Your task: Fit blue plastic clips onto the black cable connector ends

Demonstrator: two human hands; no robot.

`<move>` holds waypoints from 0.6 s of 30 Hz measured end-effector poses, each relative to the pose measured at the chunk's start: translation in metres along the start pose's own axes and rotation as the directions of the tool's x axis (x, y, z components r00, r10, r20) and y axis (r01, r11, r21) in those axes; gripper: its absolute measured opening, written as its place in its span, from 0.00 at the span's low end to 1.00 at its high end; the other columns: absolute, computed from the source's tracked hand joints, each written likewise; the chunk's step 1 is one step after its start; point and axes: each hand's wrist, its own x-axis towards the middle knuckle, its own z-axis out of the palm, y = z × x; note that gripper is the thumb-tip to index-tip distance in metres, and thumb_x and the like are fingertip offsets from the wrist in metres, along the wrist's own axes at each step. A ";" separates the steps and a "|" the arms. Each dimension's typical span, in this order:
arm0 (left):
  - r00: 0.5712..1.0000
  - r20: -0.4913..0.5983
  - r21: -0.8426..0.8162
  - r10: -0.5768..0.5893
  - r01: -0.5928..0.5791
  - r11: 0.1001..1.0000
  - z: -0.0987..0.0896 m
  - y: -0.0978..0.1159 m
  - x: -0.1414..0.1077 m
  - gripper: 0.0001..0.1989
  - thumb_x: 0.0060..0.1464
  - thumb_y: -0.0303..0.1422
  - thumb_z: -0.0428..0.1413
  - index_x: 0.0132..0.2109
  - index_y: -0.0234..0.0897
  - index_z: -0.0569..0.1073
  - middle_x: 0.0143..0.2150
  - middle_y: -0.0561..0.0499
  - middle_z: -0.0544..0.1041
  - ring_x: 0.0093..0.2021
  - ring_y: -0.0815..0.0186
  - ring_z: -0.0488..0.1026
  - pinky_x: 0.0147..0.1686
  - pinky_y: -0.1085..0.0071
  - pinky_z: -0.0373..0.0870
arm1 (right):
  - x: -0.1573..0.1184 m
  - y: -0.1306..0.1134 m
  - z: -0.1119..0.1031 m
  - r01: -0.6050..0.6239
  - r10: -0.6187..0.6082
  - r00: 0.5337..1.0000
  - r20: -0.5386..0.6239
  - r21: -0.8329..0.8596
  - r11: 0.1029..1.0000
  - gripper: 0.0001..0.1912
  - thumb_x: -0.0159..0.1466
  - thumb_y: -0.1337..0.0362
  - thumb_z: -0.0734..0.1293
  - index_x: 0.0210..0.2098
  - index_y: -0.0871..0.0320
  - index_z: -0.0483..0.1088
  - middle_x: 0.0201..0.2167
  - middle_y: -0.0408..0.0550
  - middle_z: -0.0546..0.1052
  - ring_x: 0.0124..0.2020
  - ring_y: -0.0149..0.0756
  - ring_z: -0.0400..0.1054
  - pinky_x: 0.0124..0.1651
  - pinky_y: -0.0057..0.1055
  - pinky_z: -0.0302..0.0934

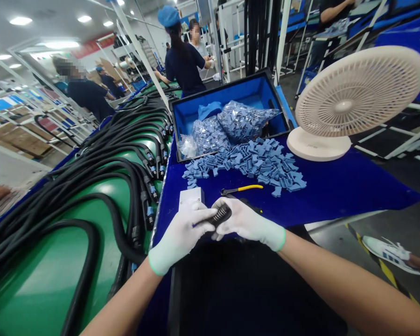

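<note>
A small black part with pale ribs or coils (221,213) is held between both hands, and its exact kind cannot be made out. My left hand (184,228), in a white glove, pinches its left side with thumb and fingers. My right hand (247,224), gloved as well, curls round its right side and covers part of it. Just behind my left hand stands a light grey block (192,195). Beyond my right hand lie pliers with a yellow handle (249,187). A heap of small blue plastic clips (252,161) spreads over the blue tabletop (364,179) farther back.
Behind the heap, a tilted blue bin (262,93) holds bagged blue pieces (243,119). A beige fan (343,107) stands at right. Thick black cables (119,163) with connectors cover the green conveyor (38,280) at left. A black container (252,289) is below my hands. Co-workers (184,60) stand beyond.
</note>
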 end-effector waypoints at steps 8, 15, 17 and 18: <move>0.946 -0.258 0.027 -0.195 0.208 0.978 0.008 0.007 -0.002 0.27 0.45 0.34 0.70 0.55 0.41 0.78 0.42 0.49 0.78 0.40 0.57 0.75 0.43 0.64 0.71 | 0.001 0.008 0.004 0.145 -0.131 0.970 -0.203 0.053 0.988 0.23 0.47 0.76 0.75 0.41 0.59 0.72 0.36 0.46 0.81 0.36 0.42 0.78 0.44 0.42 0.75; 0.833 -0.205 -0.861 -0.513 0.096 0.500 0.010 -0.006 -0.044 0.17 0.63 0.47 0.57 0.45 0.38 0.79 0.44 0.42 0.79 0.42 0.56 0.77 0.43 0.60 0.78 | -0.001 0.017 0.027 0.282 -0.278 0.959 -0.053 0.067 0.957 0.26 0.53 0.64 0.80 0.50 0.54 0.72 0.50 0.49 0.80 0.46 0.43 0.77 0.50 0.40 0.73; 0.725 -0.312 -0.946 -0.614 -0.180 0.269 -0.001 -0.016 -0.044 0.11 0.61 0.37 0.61 0.49 0.38 0.77 0.43 0.46 0.77 0.40 0.64 0.76 0.41 0.67 0.78 | 0.016 0.005 0.016 0.193 -0.129 0.966 0.225 -0.289 0.938 0.25 0.57 0.58 0.79 0.51 0.56 0.73 0.46 0.48 0.81 0.44 0.41 0.77 0.48 0.36 0.72; 0.684 -0.362 -0.932 -0.633 -0.267 0.245 -0.008 -0.019 -0.043 0.11 0.60 0.32 0.62 0.49 0.38 0.77 0.39 0.49 0.75 0.35 0.69 0.74 0.37 0.73 0.76 | 0.029 -0.004 0.006 0.170 -0.043 0.968 0.246 -0.522 0.836 0.23 0.61 0.55 0.76 0.52 0.56 0.74 0.45 0.49 0.81 0.44 0.40 0.77 0.48 0.35 0.71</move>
